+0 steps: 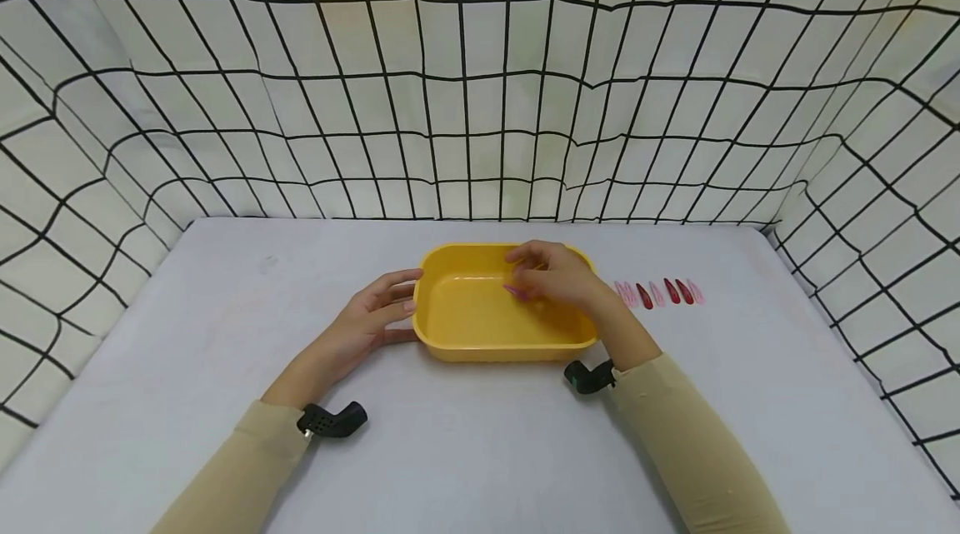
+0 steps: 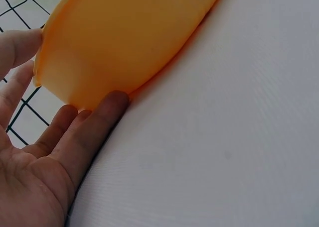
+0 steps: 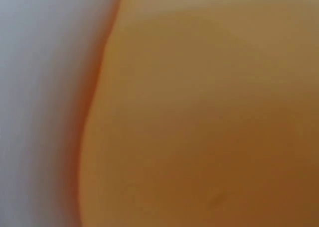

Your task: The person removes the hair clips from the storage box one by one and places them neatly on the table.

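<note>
A yellow plastic tray (image 1: pixel 480 355) stands on the white table. My left hand (image 1: pixel 375 313) is at its left end, and in the left wrist view the fingers (image 2: pixel 112 105) touch the outer wall of the tray (image 2: pixel 124 38) without reaching over the rim. Over the right part of the tray, my right hand (image 1: pixel 558 274) has its thumb and fingers bent together. A small purple hair clip (image 1: pixel 516 292) shows at those fingertips, partly hidden by the hand. The right wrist view holds only the blurred yellow tray (image 3: pixel 199 87) and some white surface.
Right of the tray lies a row of hair clips, pink ones (image 1: pixel 656 293) and dark red ones (image 1: pixel 644 296), side by side. A black wire grid (image 1: pixel 465 134) rises along the table's back and both sides. Black cameras (image 1: pixel 333 420) sit on both wrists.
</note>
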Tool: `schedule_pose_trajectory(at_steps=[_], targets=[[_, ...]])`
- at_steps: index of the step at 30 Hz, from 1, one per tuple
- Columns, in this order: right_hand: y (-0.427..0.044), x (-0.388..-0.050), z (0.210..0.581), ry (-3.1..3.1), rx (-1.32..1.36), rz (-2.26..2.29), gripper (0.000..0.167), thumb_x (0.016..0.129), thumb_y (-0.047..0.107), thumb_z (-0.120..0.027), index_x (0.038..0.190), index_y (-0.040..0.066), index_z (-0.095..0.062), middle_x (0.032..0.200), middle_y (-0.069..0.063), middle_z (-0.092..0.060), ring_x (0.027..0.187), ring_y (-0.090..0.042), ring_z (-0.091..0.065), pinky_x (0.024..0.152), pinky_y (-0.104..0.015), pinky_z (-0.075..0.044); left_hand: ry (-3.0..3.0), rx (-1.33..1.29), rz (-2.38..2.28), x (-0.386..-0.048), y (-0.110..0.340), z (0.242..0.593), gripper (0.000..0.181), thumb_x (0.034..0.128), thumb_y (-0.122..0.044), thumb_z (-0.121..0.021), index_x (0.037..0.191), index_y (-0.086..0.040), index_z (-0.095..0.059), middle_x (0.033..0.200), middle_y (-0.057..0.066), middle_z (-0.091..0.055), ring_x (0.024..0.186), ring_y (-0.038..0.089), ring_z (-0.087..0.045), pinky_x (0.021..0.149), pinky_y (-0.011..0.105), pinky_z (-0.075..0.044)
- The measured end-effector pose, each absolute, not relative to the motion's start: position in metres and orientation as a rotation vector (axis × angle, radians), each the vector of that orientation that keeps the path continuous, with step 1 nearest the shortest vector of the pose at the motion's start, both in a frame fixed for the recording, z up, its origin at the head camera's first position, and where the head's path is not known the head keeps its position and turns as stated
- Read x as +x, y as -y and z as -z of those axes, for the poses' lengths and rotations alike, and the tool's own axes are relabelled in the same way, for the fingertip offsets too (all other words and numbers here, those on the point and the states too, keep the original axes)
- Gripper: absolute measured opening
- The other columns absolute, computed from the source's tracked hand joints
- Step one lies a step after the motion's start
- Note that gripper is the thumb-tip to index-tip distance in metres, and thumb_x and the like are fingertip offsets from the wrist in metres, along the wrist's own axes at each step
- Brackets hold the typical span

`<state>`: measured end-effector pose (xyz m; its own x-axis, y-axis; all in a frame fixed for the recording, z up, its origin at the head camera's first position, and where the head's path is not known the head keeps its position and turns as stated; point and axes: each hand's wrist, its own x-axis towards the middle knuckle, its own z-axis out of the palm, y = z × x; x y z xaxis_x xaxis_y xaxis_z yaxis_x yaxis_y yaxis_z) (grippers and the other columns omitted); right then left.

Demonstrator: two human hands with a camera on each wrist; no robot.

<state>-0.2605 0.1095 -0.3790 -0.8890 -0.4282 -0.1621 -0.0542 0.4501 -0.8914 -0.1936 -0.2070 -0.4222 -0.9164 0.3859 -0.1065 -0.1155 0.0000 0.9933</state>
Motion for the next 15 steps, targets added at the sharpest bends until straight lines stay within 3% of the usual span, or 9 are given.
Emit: schedule_pose_trajectory(at_steps=[7,15], targets=[[-0.108,-0.261,0.384,-2.433,-0.465,1.285,0.033,0.095,0.011,-0.063,0.128,0.007,-0.062,0.115,-0.010,-0.062,0.096,-0.024,-0.058,0.078,-0.029,-0.055,-1.941,0.261,-1.974,-0.195,0.206,0.423,0.054,0.1012,-0.023,-0.059,0.151,-0.017,-0.039,0.155,0.012,-0.038,0.130,0.033,-0.052,0.096,0.045,-0.055],[-0.105,-0.262,0.394,-2.511,-0.624,1.114,0.029,0.092,0.009,-0.066,0.121,0.006,-0.064,0.106,-0.007,-0.065,0.095,-0.021,-0.058,0.083,-0.028,-0.052,-1.932,0.267,-1.982,-0.194,0.207,0.425,0.054,0.1014,-0.022,-0.059,0.151,-0.017,-0.039,0.155,0.013,-0.038,0.128,0.032,-0.054,0.096,0.044,-0.056]])
